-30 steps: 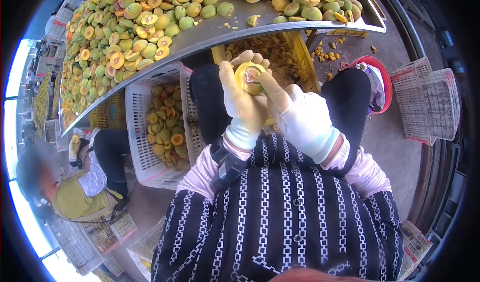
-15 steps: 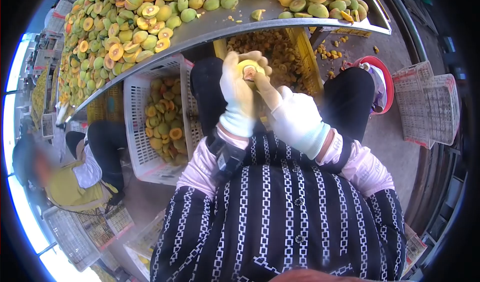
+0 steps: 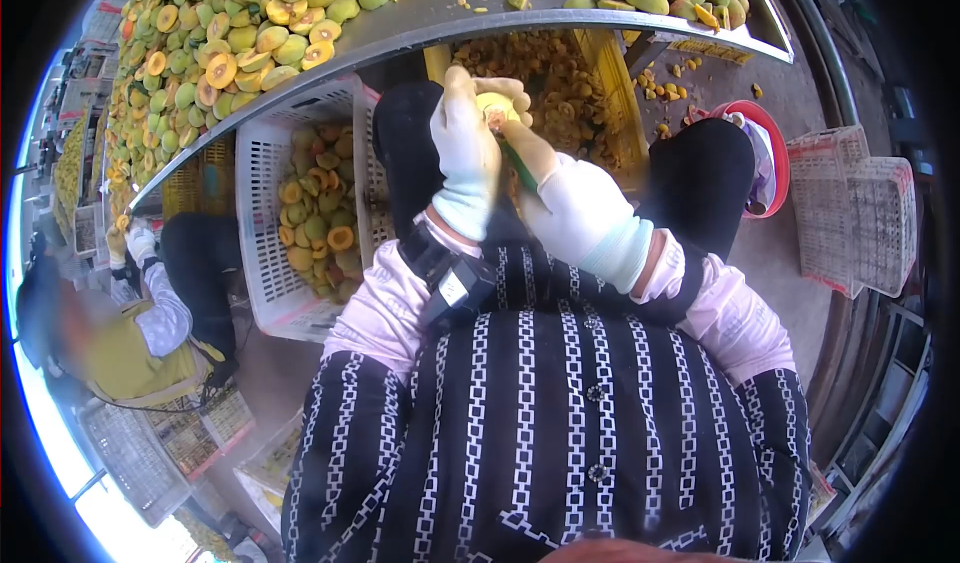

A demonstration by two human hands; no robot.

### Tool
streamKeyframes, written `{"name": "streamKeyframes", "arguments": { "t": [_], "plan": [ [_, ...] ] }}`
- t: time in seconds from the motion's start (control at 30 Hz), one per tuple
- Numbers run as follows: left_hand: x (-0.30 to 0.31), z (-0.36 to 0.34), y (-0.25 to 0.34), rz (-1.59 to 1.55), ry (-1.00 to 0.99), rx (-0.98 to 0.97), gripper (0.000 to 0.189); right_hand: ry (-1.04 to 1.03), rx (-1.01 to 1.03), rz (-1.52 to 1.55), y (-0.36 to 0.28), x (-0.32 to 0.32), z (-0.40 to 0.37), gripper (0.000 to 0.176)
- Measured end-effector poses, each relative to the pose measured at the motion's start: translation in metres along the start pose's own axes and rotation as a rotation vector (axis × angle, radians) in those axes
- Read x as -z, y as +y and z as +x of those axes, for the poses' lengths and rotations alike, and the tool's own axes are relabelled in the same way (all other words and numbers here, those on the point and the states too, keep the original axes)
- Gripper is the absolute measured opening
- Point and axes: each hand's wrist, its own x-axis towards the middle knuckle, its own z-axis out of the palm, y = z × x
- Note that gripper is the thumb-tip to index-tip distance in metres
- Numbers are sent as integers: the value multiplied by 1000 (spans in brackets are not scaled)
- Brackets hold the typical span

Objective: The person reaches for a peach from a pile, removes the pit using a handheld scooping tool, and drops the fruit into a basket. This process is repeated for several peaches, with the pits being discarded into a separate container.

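My left hand [image 3: 470,138], in a white glove with a yellowed palm, is closed around a yellow-green peach half [image 3: 496,105]. Its cut face with a brownish pit hollow is turned toward me. Against that face press the fingertips of my gloved right hand [image 3: 578,203]. A green-handled tool [image 3: 521,171] runs through the right hand's grip; its working end is hidden by fingers and fruit. Both hands are above my lap, just in front of a yellow crate [image 3: 612,103] filled with brownish-orange fruit scraps.
A metal table [image 3: 420,31] heaped with halved fruit [image 3: 215,63] spans the front. To the left stands a white crate [image 3: 262,178] of fruit halves; beyond it sits another person [image 3: 140,338]. A red bucket [image 3: 776,163] and stacked crates [image 3: 850,208] are at the right.
My hands have shifted slightly left and up, still on the peach half, and the green handle now shows. The person at left has raised both gloved hands toward the table edge.
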Motion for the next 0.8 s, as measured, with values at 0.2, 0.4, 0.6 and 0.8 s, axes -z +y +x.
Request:
{"name": "streamKeyframes", "arguments": {
  "t": [0.2, 0.4, 0.6, 0.8],
  "plan": [
    [10, 16, 9, 39, -303, 400, 34, -208, -318, 583, 0, 17, 5, 52],
    [7, 9, 8, -79, -333, 195, 47, -223, -255, 451, 10, 40, 17, 49],
    [6, 2, -9, 122, -176, 117, 46, -155, -65, -156, 12, 26, 15, 32],
    [-1, 2, -12, 95, -296, -226, 38, -414, -456, 856, 12, 49, 24, 24]
  ]
}}
